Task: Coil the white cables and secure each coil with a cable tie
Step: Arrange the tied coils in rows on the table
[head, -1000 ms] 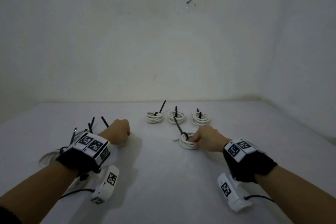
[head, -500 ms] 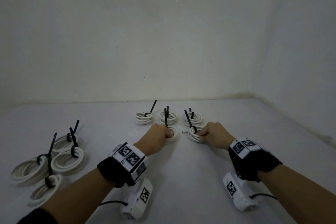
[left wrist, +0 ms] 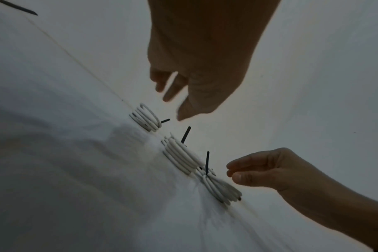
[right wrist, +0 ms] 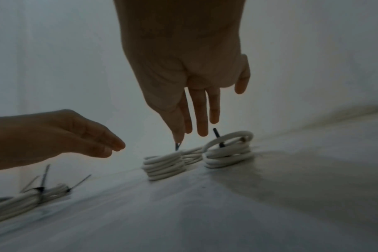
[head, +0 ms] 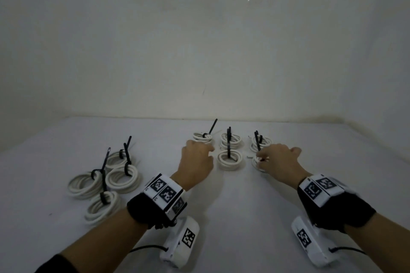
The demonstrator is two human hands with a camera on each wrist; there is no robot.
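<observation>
Left hand point(head: 195, 162) is letting go, fingers now loose, of the tied coil point(head: 229, 159) it just set down centre-far; right hand point(head: 277, 159) is still pinching its coil's black tie point(right wrist: 177, 145). Placement nearly done.

Four tied coils point(head: 104, 182) are seen at lower left of the frame; five more point(head: 229, 150) are grouped at center, between the left hand point(head: 196, 165) and right hand point(head: 279, 162).
</observation>
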